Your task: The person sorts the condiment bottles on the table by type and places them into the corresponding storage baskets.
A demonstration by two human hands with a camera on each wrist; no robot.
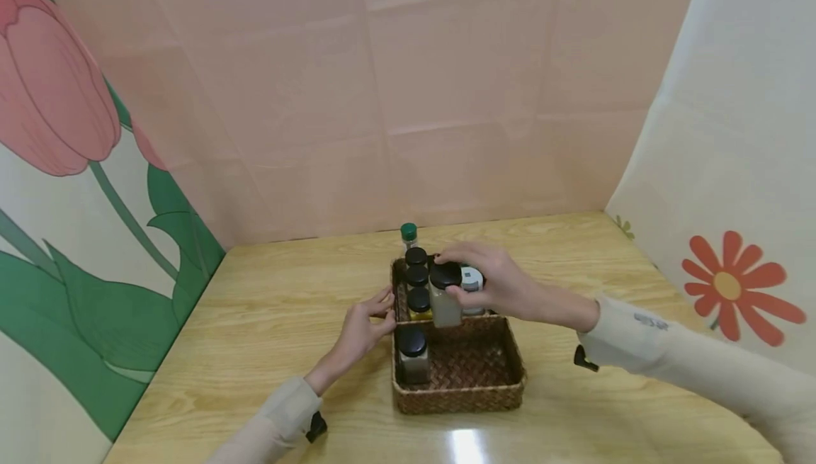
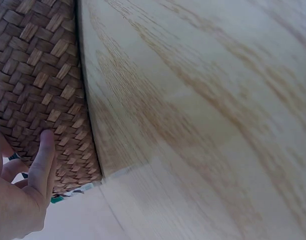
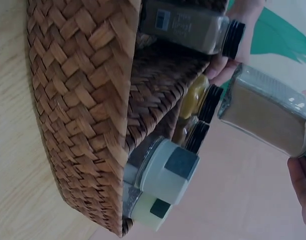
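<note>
A two-compartment woven basket (image 1: pixel 459 399) stands on the table. My right hand (image 1: pixel 494 283) pinches the black lid of a square glass spice jar (image 1: pixel 446 308), held above the divider; in the right wrist view this jar (image 3: pixel 265 115) contains pale brown powder. My left hand (image 1: pixel 357 333) holds the basket's left rim, one finger lying along the outer wall in the left wrist view. Another black-lidded spice jar (image 1: pixel 414 365) sits in the near compartment's left side. Several black-lidded jars (image 1: pixel 417 275) line the far compartment's left, beside white-lidded jars (image 3: pixel 167 167) on its right.
A green-capped bottle (image 1: pixel 409 232) rises at the basket's far left corner. The wooden table (image 1: pixel 287 287) reaches a pink backdrop (image 1: pixel 382 95), with a tulip-printed cloth (image 1: pixel 57 95) on the left and a flower-printed cloth (image 1: pixel 733 166) on the right.
</note>
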